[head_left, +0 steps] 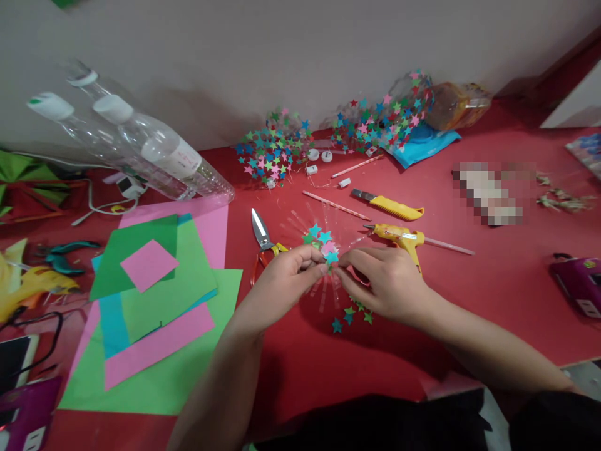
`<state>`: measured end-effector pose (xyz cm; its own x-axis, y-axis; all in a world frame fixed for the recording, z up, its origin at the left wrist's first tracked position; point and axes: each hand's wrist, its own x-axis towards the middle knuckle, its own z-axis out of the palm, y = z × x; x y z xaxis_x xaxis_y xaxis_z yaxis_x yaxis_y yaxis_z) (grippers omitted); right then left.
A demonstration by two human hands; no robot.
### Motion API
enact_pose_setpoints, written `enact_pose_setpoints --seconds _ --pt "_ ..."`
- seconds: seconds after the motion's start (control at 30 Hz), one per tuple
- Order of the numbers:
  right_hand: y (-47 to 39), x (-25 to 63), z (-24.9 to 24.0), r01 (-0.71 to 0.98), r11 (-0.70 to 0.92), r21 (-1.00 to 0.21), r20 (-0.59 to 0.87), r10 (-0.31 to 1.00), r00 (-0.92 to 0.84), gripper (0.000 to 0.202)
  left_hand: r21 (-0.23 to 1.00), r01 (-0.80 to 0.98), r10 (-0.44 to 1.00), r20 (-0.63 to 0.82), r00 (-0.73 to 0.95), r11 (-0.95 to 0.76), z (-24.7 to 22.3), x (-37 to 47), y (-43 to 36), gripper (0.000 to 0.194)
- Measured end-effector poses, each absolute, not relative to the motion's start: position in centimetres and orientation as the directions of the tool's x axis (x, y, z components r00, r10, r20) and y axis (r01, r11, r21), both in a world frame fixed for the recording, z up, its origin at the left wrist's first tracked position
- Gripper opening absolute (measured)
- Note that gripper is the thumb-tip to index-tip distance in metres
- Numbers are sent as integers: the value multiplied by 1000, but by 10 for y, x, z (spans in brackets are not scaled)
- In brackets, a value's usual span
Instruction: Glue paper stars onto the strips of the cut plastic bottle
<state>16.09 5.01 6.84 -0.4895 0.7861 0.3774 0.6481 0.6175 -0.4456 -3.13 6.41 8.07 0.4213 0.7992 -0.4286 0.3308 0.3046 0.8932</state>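
My left hand (284,279) is closed, thumb and forefinger pinched at the rim of a fan of clear plastic strips (323,300). Blue, green and pink paper stars (325,238) sit on the middle of that fan. From the other side my right hand (392,282) reaches in with its fingers pinched together beside a blue star (331,258); what they hold is too small to tell. Loose green and blue stars (348,316) lie on the red table just below the right hand. Scissors (263,235) lie partly hidden behind my left hand.
Behind lie a yellow glue gun (399,236), a yellow cutter knife (397,207) and striped straws (335,205). Star-covered clear pieces (275,150) stand against the wall. Coloured paper sheets (154,300) and plastic bottles (164,150) are at left, a purple box (577,282) at right.
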Motion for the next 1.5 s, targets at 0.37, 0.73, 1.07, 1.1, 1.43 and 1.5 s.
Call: enact_pose_setpoints --seconds 0.37,0.73,1.07,1.1,1.43,1.5 --pt "51 160 65 702 581 -411 377 810 -449 21 891 326 789 -438 430 317 84 -31 63 14" --pt "55 160 58 741 582 -336 347 808 -477 25 899 359 834 -389 391 251 80 -31 63 15" --pt "51 158 60 695 592 -409 351 805 -479 22 893 427 889 -305 343 142 84 -32 63 21" --pt "51 158 60 702 582 -410 344 812 -472 22 887 441 888 -304 345 133 85 -32 63 21" --pt "52 157 57 751 522 -405 256 853 -455 27 762 637 939 -122 321 -118 83 -28 54 23" --pt "52 157 57 738 530 -418 254 848 -465 25 725 672 942 -102 319 -149 84 -28 53 24"
